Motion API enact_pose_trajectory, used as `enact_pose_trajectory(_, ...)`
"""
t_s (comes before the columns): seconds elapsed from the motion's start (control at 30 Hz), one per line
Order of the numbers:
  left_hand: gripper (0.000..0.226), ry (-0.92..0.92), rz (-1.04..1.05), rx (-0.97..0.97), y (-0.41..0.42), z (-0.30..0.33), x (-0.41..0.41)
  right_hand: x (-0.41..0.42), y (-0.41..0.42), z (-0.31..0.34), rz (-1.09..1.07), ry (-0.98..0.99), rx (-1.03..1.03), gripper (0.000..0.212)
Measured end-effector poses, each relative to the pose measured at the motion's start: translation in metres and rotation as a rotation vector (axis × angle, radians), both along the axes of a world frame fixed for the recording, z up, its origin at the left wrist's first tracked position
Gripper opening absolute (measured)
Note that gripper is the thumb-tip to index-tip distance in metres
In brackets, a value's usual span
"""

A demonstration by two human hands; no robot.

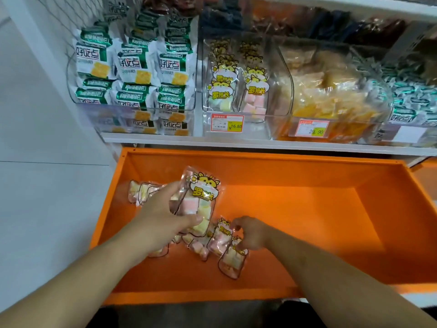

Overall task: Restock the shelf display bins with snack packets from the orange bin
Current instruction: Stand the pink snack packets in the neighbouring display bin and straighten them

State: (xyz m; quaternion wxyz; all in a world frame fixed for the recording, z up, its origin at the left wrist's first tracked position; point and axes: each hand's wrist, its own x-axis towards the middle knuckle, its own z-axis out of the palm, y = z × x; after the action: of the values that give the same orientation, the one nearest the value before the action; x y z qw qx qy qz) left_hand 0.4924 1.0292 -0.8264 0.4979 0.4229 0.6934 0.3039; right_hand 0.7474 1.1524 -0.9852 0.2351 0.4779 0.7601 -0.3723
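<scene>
A large orange bin [307,209] lies open below the shelf. My left hand [165,211] grips a clear marshmallow packet [201,197] with a yellow cartoon label, lifted above the bin floor. My right hand [250,233] pinches another such packet [233,256] lying on the bin floor. A few more packets [144,191] lie at the bin's left, partly hidden by my left hand. On the shelf, a clear display bin [238,76] holds the same marshmallow packets standing upright.
Left of the marshmallow display bin stands a clear bin of green-and-white cracker packets [132,67]. To its right are bins of orange-yellow snacks [331,91] and green-wrapped candies [411,100]. Price tags [227,123] hang on the bin fronts. A white wall [35,114] runs along the left.
</scene>
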Motion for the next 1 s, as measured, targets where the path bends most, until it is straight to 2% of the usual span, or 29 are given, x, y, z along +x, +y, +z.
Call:
enact_pose_trajectory(0.1,0.081,-0.010,0.020,-0.052,0.003,-0.012,0.003,0.002,0.005,-0.027,0.098,-0.104,0.052,0.093)
enact_pose_trajectory(0.17,0.085,0.006,0.037,-0.079,0.007,-0.019,0.004,0.004,0.010,-0.041,0.150,-0.152,0.077,0.096)
enact_pose_trajectory(0.23,0.083,0.012,0.043,-0.093,0.011,-0.023,0.006,0.003,0.011,-0.045,0.142,-0.191,0.088,0.082)
enact_pose_trajectory(0.37,0.089,0.036,0.048,-0.111,0.015,-0.024,0.009,0.003,0.007,-0.045,0.208,-0.220,0.119,0.024)
enact_pose_trajectory(0.43,0.090,0.040,0.048,-0.123,0.015,-0.022,0.008,0.006,0.004,-0.045,0.173,-0.168,0.051,0.015)
enact_pose_trajectory(0.53,0.088,0.030,0.038,-0.118,0.013,-0.018,0.007,0.006,0.006,-0.031,0.032,-0.013,-0.071,0.022)
enact_pose_trajectory(0.67,0.091,-0.001,0.057,-0.094,0.012,0.002,0.005,-0.014,0.011,0.042,0.052,0.133,-0.118,0.029)
enact_pose_trajectory(0.8,0.079,-0.006,0.079,-0.030,0.017,0.036,0.005,-0.033,0.017,0.149,0.221,0.223,-0.045,0.015)
enact_pose_trajectory(0.87,0.078,-0.021,0.079,0.013,0.022,0.056,0.002,-0.032,0.014,0.209,0.234,0.287,0.028,0.014)
enact_pose_trajectory(1.0,0.043,-0.037,-0.023,0.105,0.017,0.093,-0.005,-0.013,0.001,0.296,0.052,0.592,0.109,0.011)
